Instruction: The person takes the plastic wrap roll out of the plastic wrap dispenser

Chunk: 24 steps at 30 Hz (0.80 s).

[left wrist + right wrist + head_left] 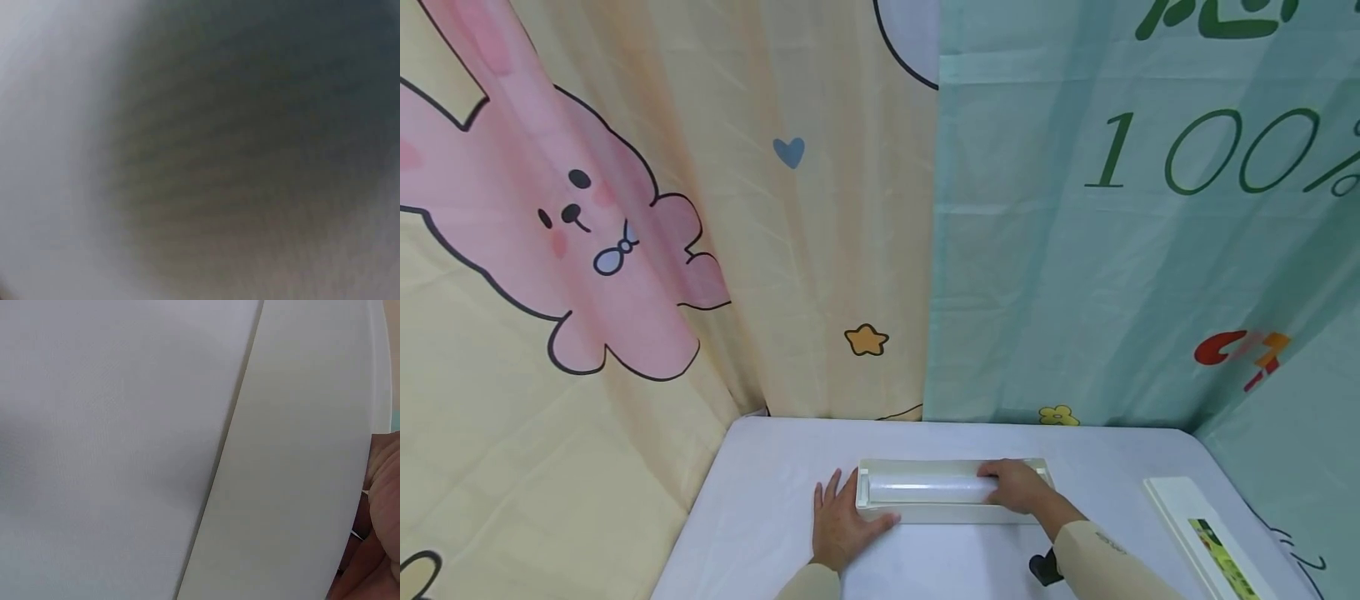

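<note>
A long white box (pixel 951 514), open at the top, lies crosswise on the table. Inside it is a shiny roll of clear plastic film (pixel 925 487). My left hand (pixel 844 527) rests against the box's left end, fingers spread and fairly straight, thumb along the front edge. At the right end, my right hand (pixel 1017 486) reaches in over the front wall and grips the roll with curled fingers. In the right wrist view the box's front wall (pixel 287 450) fills the middle, and part of the right hand (pixel 381 531) shows past its edge. The left wrist view is dark and blurred.
A long white lid (pixel 1180 517) with a green and yellow label lies on the right side of the table. A small black object (pixel 1043 568) shows beside the right sleeve. White cloth covers the table (pixel 760 500), and printed curtains (pixel 850 250) hang behind and at both sides.
</note>
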Each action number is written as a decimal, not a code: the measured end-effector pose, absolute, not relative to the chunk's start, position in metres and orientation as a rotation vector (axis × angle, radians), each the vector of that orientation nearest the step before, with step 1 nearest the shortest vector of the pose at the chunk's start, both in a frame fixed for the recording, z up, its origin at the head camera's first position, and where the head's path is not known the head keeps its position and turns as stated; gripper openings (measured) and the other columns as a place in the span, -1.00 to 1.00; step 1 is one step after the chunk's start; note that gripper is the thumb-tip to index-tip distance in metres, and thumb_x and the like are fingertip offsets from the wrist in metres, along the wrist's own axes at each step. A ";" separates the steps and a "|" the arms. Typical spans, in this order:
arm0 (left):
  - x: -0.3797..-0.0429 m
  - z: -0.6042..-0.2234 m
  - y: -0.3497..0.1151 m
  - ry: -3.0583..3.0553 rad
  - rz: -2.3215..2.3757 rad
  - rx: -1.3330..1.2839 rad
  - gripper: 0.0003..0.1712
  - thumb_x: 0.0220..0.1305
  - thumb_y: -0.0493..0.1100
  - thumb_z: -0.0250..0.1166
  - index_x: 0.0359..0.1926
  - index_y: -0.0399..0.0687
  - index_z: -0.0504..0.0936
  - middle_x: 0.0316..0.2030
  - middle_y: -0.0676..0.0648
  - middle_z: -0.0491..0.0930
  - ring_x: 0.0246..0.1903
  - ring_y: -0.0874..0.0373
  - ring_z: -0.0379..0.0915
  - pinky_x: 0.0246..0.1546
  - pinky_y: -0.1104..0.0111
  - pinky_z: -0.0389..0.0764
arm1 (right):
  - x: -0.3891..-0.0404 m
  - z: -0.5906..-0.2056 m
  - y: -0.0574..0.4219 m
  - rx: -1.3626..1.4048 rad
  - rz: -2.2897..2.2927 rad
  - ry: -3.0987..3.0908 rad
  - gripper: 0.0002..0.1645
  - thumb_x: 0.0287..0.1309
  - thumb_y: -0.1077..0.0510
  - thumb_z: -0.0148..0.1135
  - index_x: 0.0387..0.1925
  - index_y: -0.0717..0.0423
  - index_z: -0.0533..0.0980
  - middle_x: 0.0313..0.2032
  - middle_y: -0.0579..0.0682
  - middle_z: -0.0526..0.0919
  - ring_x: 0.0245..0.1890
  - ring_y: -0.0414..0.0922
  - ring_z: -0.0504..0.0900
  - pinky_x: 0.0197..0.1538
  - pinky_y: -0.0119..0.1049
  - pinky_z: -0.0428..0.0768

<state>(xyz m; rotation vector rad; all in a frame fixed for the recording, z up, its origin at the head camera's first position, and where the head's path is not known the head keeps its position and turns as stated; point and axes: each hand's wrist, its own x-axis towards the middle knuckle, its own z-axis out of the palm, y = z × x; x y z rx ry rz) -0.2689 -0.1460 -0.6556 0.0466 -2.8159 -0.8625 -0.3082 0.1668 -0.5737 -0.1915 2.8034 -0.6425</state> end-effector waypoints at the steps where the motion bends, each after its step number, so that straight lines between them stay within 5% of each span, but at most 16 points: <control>1: -0.269 -0.656 -0.146 -2.816 -0.858 0.044 0.27 -0.28 0.72 0.37 0.40 0.13 0.45 0.30 -0.01 0.60 0.48 -0.17 0.22 0.55 -0.28 -0.04 | -0.308 -0.572 0.167 -0.204 -0.627 2.810 -0.52 0.00 0.21 0.57 0.02 0.03 0.67 0.08 0.05 0.72 0.06 0.04 0.63 0.27 0.17 0.59; 24: -0.269 -0.661 -0.147 -2.757 -0.818 0.006 0.26 -0.31 0.72 0.37 0.34 0.07 0.51 0.21 -0.05 0.67 0.43 -0.19 0.30 0.51 -0.25 0.06 | -0.291 -0.521 0.156 -0.470 -0.315 3.021 -0.57 0.07 0.12 0.53 0.02 0.02 0.66 -0.05 0.01 0.78 0.00 0.05 0.69 0.24 0.19 0.58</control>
